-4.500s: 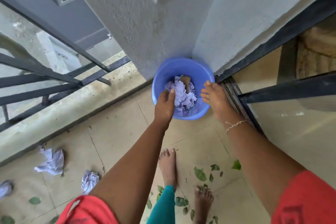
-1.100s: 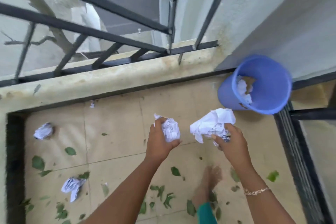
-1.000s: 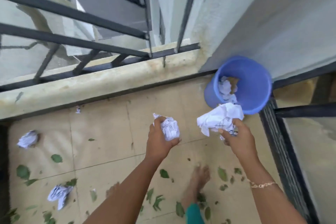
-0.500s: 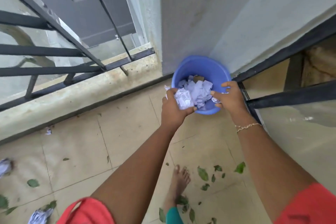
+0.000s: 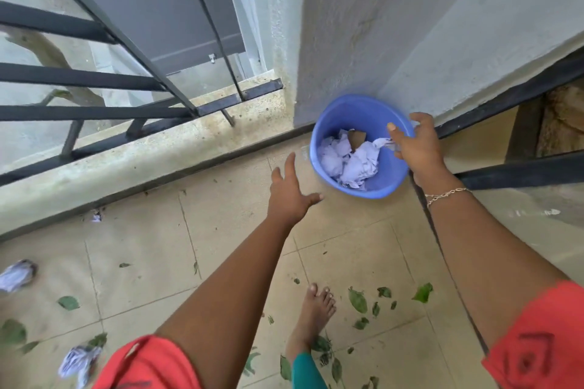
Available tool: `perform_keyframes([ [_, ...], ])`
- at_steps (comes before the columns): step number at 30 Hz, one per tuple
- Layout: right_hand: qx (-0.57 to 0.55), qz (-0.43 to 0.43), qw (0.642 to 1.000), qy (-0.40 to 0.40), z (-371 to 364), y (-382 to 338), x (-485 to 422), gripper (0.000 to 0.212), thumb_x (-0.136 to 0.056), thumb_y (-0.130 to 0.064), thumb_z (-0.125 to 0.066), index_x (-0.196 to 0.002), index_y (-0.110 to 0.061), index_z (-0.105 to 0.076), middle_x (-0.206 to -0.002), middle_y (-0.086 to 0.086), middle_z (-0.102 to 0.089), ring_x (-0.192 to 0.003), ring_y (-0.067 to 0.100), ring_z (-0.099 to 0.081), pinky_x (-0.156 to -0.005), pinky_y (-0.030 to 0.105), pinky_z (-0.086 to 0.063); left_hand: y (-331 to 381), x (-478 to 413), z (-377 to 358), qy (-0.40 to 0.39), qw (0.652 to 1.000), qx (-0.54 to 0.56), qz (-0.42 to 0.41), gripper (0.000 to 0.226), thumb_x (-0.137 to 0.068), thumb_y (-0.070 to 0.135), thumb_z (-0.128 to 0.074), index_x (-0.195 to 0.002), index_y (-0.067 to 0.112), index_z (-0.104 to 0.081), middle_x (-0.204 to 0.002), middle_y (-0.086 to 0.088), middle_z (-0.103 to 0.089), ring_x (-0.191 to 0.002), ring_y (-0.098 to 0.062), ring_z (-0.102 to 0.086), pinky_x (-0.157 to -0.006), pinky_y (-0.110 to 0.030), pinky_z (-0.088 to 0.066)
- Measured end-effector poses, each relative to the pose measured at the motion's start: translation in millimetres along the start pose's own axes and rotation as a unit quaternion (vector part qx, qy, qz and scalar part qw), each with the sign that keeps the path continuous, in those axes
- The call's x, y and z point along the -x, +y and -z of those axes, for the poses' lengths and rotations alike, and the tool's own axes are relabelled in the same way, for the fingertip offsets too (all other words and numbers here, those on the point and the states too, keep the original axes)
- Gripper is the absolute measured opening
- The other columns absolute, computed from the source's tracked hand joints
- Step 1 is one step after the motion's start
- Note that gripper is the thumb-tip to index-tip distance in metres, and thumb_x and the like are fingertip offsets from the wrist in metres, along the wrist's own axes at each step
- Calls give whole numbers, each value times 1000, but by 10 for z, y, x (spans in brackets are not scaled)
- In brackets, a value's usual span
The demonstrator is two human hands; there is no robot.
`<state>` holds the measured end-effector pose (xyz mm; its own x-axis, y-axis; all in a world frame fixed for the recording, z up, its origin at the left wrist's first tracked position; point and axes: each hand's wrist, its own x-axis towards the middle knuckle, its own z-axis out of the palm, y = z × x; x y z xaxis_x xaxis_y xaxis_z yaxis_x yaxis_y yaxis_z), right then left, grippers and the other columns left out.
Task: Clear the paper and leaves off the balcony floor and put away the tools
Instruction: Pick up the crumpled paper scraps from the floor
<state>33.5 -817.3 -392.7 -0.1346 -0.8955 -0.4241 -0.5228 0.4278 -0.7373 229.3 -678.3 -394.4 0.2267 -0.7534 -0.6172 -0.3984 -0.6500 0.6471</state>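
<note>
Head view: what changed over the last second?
Both hands let go of their crumpled paper into the blue bucket. The left hand has drawn back, open, over the floor; the right hand hovers open over the bucket. The bucket stays in the corner; paper balls and leaves remain on the floor.

The blue bucket holds crumpled paper. At its rim the right hand is spread, contact unclear through blur; the left hand hangs empty beside it.
</note>
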Motion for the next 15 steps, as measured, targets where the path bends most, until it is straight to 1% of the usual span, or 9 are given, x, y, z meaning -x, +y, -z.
perform_keyframes([
  [2,11,6,1000,12,-46,-41,20,70,-70,-53,-61,-126,-16,-41,-112,6,-44,-110,33,-53,-92,54,-47,-198,83,88,15,1000,15,23,100,-76,30,-76,-150,24,-8,-151,-25,-12,-139,-37,-23,-109,-41,-28],
  [3,18,6,1000,20,-73,-51,41,70,-71,-52,-60,-127,-15,-41,-112,7,-45,-109,31,-53,-92,54,-46,-300,128,128,22,999,23,31,99,-76,29,-75,-149,23,-9,-151,-25,-14,-138,-36,-25,-109,-41,-29],
  [5,38,18,999,30,-158,-95,160,70,-68,-52,-58,-124,-13,-43,-111,9,-49,-104,27,-53,-92,53,-47,-515,250,209,30,997,41,49,96,-77,28,-75,-149,23,-11,-149,-24,-19,-136,-35,-30,-108,-40,-31],
  [8,80,67,994,31,-449,-177,560,57,-74,-42,-59,-119,-8,-50,-105,8,-49,-94,19,-49,-90,50,-48,-877,514,367,45,993,72,77,92,-78,26,-74,-148,21,-14,-147,-22,-23,-132,-35,-35,-106,-38,-32],
  [10,113,114,987,5,-762,-233,980,49,-76,-33,-55,-115,-3,-53,-108,16,-56,-89,18,-50,-82,38,-48,-1174,722,529,65,989,90,97,88,-80,26,-73,-147,21,-17,-145,-19,-27,-129,-34,-39,-104,-38,-35],
  [12,150,163,974,-40,-1142,-247,1458,39,-79,-21,-54,-111,0,-55,-109,22,-58,-85,19,-50,-70,19,-42,-1524,965,719,92,983,103,118,83,-82,25,-71,-146,20,-18,-143,-17,-30,-128,-32,-39,-102,-37,-36],
  [13,167,175,968,-62,-1361,-226,1704,31,-82,-12,-57,-110,1,-56,-108,24,-57,-84,19,-49,-65,13,-38,-1721,1097,821,104,981,108,128,82,-82,25,-70,-146,19,-19,-142,-16,-32,-128,-32,-39,-101,-37,-36],
  [14,182,185,962,-87,-1586,-198,1959,27,-83,-3,-58,-109,1,-57,-106,25,-57,-83,19,-48,-63,13,-35,-1925,1235,924,111,978,113,137,81,-83,25,-69,-146,18,-18,-141,-16,-32,-129,-31,-38,-101,-37,-36],
  [15,195,192,955,-111,-1817,-182,2211,26,-83,3,-57,-109,1,-58,-104,24,-57,-80,17,-48,-63,15,-33,-2132,1376,1021,116,975,120,149,81,-83,24,-68,-147,17,-18,-141,-16,-33,-129,-31,-38,-101,-37,-36],
])
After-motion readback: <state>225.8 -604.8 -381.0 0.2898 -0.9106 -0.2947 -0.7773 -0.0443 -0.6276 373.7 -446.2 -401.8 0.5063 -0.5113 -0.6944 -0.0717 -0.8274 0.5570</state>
